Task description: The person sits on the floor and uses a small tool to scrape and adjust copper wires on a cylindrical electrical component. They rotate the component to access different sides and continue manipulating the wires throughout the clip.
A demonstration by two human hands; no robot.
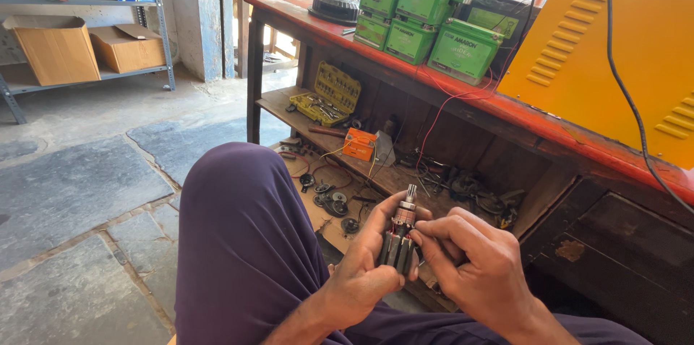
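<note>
The left hand [365,262] wraps its fingers round the dark laminated body of a motor armature [400,238], holding it upright above the purple-trousered lap [238,244]. The right hand [473,262] curls closed, fingertips pinching at the armature's side near its copper-coloured commutator; a steel shaft tip points up. Beyond, a wooden shelf [289,110] carries an open yellow socket set [327,95], and green battery boxes [426,16] stack on the red bench [520,113].

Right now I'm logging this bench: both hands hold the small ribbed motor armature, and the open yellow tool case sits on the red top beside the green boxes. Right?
Not quite. The head view shows the open yellow tool case on the lower wooden shelf, under the red top. Both hands do hold the armature.
</note>
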